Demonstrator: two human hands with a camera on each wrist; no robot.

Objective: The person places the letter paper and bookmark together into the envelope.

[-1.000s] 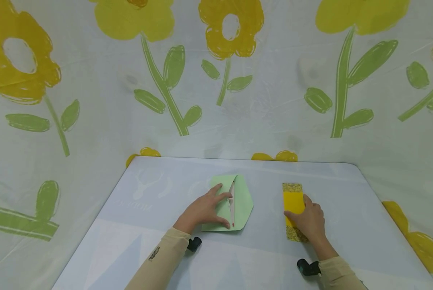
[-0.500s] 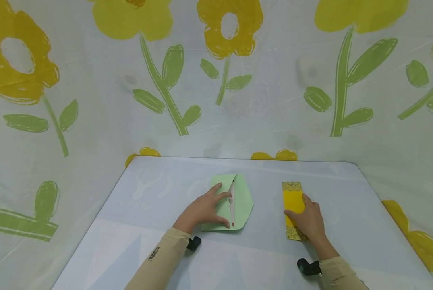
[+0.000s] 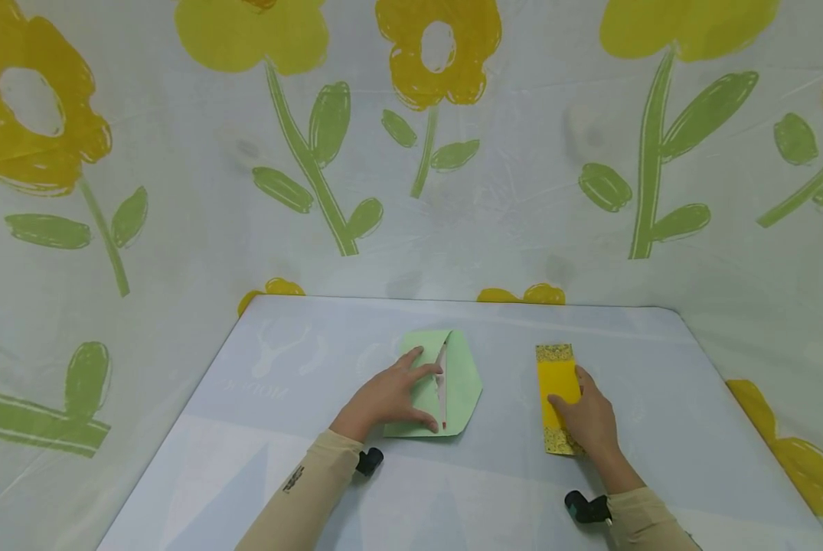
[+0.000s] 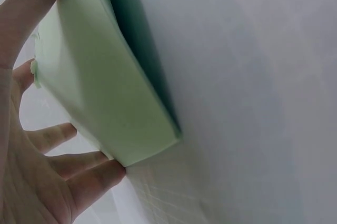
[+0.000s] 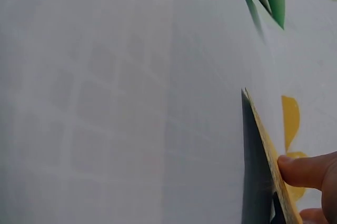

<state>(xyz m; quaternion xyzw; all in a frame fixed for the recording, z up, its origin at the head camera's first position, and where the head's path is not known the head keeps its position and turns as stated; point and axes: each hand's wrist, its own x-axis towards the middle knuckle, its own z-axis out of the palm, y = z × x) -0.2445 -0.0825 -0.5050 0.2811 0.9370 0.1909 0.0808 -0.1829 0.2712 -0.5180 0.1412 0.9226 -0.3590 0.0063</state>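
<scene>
A pale green envelope (image 3: pixel 461 386) lies in the middle of the table, its pointed flap folded out to the right. White paper (image 3: pixel 442 390) shows in its opening. My left hand (image 3: pixel 390 392) rests on the envelope with fingers and thumb spread; in the left wrist view its fingertips (image 4: pixel 108 174) touch the envelope's edge. Further right, a narrow yellow card (image 3: pixel 554 383) with speckled gold bands at both ends is pinched by my right hand (image 3: pixel 590 417). Its thumb (image 5: pixel 303 170) lies on the card's face; the other fingers are at the right edge, partly hidden.
The pale table (image 3: pixel 494 497) bears faint printed shapes, and its far edge meets a white curtain (image 3: pixel 507 229) with yellow flowers and green leaves. Black wrist cameras hang at both wrists, the right one (image 3: pixel 586 507) close over the table.
My right thumb has slid from the card's left edge inward onto its yellow face. My left hand and the envelope stay as they were.
</scene>
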